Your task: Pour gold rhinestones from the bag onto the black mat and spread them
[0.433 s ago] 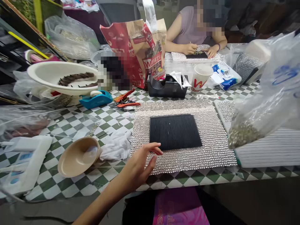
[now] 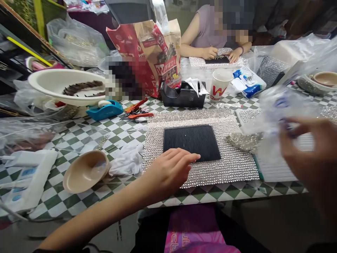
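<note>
Pinching the clear plastic bag (image 2: 297,102) between thumb and fingers, your right hand (image 2: 313,140) is blurred, though the grip itself reads clearly. The bag's bottom corner, heavy with small rhinestones (image 2: 243,140), hangs over the right side of the glittering rhinestone sheet (image 2: 210,175); whether it touches, you cannot tell. Your left hand (image 2: 168,172) reaches over the front edge of the black ridged plate (image 2: 191,140), fingers loosely bent; their undersides are hidden, so whether they press together or on the plate is unclear. That plate lies on the sheet, near its middle.

The work looks to be at an early stage: the grooves appear almost bare, with a pale speck or two, and the stones you see here are still bagged.

Around this lie a white lined panel (image 2: 279,168) to the right, a crumpled white cloth (image 2: 126,160) and a tan bowl (image 2: 79,172) to the left, and a black tape dispenser (image 2: 184,100) behind.

Compared with the earlier frame, your right hand has come into view, the stone-filled corner has swung leftward onto the sheet's side, and your left hand has moved farther across the plate.
</note>
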Available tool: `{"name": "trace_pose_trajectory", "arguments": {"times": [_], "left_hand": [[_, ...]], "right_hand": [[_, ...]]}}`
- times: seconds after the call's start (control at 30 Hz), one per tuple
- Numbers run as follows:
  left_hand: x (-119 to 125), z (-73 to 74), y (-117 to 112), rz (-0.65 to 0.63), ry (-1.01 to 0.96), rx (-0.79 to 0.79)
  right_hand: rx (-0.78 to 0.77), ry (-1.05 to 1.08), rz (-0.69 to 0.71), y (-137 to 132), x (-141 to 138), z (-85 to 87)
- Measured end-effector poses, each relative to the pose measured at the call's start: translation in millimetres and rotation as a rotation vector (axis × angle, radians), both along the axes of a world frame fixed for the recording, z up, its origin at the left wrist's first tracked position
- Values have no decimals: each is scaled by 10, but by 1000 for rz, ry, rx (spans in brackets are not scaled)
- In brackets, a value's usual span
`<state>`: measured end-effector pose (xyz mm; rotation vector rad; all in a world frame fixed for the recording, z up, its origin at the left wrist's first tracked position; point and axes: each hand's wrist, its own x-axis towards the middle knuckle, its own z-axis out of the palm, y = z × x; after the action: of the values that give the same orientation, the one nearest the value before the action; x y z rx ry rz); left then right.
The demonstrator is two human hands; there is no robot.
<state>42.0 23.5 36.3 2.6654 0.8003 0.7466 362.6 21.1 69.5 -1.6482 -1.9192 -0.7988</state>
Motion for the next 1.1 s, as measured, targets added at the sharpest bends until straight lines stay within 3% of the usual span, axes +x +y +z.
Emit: {"name": "trace_pose_trajectory", "arguments": {"times": [0.1,0.23,0.37,0.43,0.57,0.73,0.83,0.97,1.1], "left_hand": [[185,108,51,-100,80,111],[572,218,250,-254,232,326],[1032,108,527,-289,228,532],[1224,1,632,-258,218,601],[1448,-138,737,-232,255,659],[1470,-99,752,-329,285,665],[1434,-45,745,-406,282,670],[1432,31,712,-475,278,669],[1549,165,680,-459,335,477]], "right_hand": [[-235,30,159,-42,-175,-83],[-485,135,344,-93,-169,-113],[-613,169,438,-148,-110,-116],[-650,258,403,-161,-56,-117],[-689,362,213,-132,131,-161],[-501,-152,95,-46,356,-311],[-421,-271,19,-78,369,-293],[-432,-187,81,-208,259,-100],[-406,-47,266,-194,188,-2]]}}
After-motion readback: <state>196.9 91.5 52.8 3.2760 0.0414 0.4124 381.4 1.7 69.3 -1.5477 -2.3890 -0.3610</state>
